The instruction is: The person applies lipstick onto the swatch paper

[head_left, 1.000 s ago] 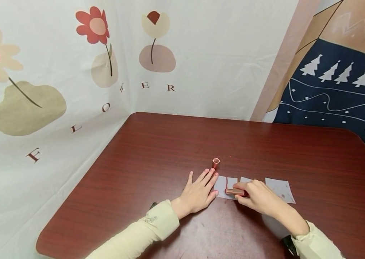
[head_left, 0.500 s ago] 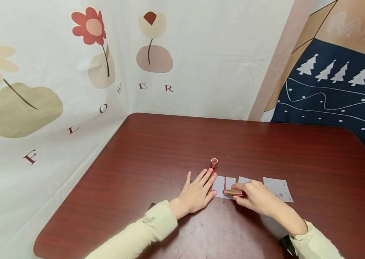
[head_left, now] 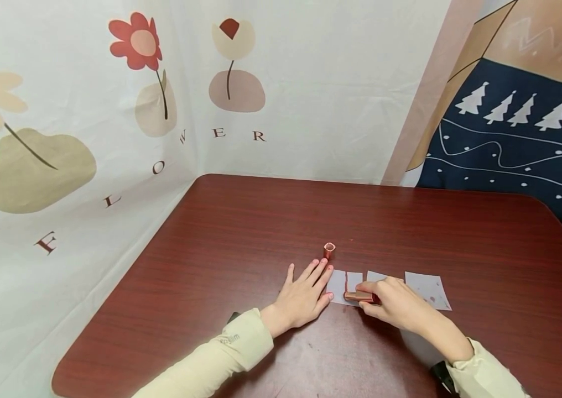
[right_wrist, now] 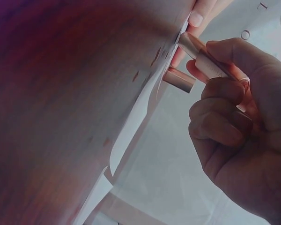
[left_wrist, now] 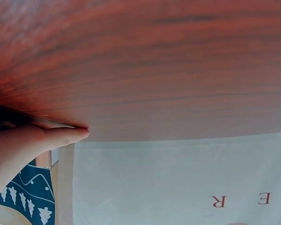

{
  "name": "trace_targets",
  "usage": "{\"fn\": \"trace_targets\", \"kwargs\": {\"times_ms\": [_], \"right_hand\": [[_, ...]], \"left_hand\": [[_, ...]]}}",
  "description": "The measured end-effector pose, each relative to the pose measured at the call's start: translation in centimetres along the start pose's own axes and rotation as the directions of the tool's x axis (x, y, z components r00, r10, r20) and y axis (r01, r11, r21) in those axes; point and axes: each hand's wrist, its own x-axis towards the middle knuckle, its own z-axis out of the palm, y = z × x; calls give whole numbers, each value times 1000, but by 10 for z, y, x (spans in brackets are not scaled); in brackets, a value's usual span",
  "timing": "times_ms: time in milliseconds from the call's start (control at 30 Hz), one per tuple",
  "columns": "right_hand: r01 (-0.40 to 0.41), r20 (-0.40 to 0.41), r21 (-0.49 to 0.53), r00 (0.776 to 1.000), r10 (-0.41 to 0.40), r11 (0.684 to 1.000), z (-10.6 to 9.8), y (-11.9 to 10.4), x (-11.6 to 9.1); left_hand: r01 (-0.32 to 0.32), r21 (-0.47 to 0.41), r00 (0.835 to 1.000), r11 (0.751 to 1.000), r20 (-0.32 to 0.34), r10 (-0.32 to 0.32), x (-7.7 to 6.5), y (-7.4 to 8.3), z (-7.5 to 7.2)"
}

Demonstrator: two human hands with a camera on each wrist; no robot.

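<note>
My right hand pinches a metallic rose-gold lipstick between thumb and fingers, its tip against the leftmost white paper. A red line runs from the paper's far edge down to that tip. Seen in the right wrist view, the lipstick is tilted to the sheet, and the other fingers curl into the palm. With spread, straight fingers my left hand lies on the table, fingertips and thumb at the paper's left edge. The lipstick cap stands upright just beyond those fingertips.
Partly behind my right hand is a second paper. To its right lies a third paper with small reddish smudges. The reddish-brown table meets a white cloth with flower prints at its back and left.
My right hand has drawn the lipstick tip slightly toward me, and the red line reaches a little lower on the paper. My left hand keeps its place; the head view has shifted slightly.
</note>
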Motion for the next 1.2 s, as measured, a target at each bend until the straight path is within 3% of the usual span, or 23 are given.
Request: {"fn": "trace_targets", "kwargs": {"times_ms": [1200], "right_hand": [[-3,33,19,999,3,1000,0,-4,-2]], "left_hand": [[8,10,1000,1000,-2,-8,0,0,4]]}}
